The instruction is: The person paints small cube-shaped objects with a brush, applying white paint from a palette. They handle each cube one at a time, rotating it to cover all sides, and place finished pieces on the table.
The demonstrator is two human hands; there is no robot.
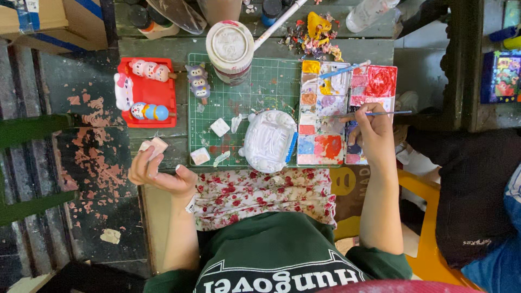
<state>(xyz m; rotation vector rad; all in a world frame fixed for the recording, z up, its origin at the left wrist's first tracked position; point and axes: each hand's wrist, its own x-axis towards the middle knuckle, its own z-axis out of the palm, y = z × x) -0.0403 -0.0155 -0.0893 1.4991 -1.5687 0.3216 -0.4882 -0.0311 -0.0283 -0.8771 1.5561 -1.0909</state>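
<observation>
Head view: right hand [375, 135] grip clamped on paintbrush [364, 114] over palette [325, 146]; left hand [157, 173] grip pinching small white piece [153, 146].

A brown cardboard box [51, 21] with blue tape strips and a white label sits at the far left corner, partly cut off by the frame. At the right edge, a dark blue rectangular package [501, 76] printed with bright, multicoloured cartoon figures lies flat on a dark shelf. A small white tag [190, 205] hangs at the left wrist, its print too small to tell.
</observation>
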